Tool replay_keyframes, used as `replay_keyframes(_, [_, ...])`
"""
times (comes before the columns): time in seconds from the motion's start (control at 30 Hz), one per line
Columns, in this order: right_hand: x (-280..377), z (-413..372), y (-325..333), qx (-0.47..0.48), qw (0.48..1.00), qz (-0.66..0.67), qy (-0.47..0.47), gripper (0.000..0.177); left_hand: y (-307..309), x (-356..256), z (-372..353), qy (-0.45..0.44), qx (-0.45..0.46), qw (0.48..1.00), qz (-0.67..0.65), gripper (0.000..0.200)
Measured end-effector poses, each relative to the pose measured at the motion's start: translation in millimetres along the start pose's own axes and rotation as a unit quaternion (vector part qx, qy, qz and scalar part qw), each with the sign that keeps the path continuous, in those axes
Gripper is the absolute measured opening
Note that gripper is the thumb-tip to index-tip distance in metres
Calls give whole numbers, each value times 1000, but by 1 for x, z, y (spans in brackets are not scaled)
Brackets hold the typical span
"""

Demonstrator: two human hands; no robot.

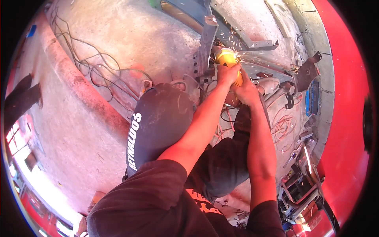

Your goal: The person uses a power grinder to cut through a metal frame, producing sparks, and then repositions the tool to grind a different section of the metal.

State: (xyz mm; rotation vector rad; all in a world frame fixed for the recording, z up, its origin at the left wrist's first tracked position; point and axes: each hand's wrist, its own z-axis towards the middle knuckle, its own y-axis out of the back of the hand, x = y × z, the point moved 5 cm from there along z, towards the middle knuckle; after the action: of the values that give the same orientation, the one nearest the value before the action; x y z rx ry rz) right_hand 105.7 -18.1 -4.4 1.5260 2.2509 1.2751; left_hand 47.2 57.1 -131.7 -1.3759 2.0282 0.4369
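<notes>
Both my hands are wrapped round a yellow power grinder. My left hand grips its body near the front, and my right hand holds it farther back, close beside the left. Bright sparks spray around the grinder's head, beside an upright grey metal bracket and the metal frame. The exact contact point is hidden by glare and sparks. Near my left forearm is a dark, rounded, cloth-covered shape with white lettering.
Cables lie tangled on the concrete floor at the left, beside a raised curb. Metal bars, a dark plate and a coiled reddish hose are on the right. More metal parts lie lower right, near a red surface.
</notes>
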Motion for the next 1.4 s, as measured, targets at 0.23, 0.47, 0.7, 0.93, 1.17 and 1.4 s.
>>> replay_keyframes(0.23, [0,-21,13,-34,999,36,12,104,-8,-20,-29,-11,0,1000,26,98])
replay_keyframes(0.47, [8,-21,11,9,1000,15,-5,104,-6,-5,-25,30,-10,999,11,97])
replay_keyframes(0.7, [12,-1,6,-17,999,-41,27,103,-3,7,8,5,8,999,-48,99])
replay_keyframes(0.93, [19,-6,13,5,1000,-28,-13,102,-8,4,10,-5,12,999,-33,97])
replay_keyframes(1.17, [13,-20,24,-40,999,-3,6,101,-12,-22,-23,-2,26,999,-27,100])
replay_keyframes(1.4, [19,-13,18,-5,1000,-23,6,101,-7,-6,-12,40,11,998,-36,102])
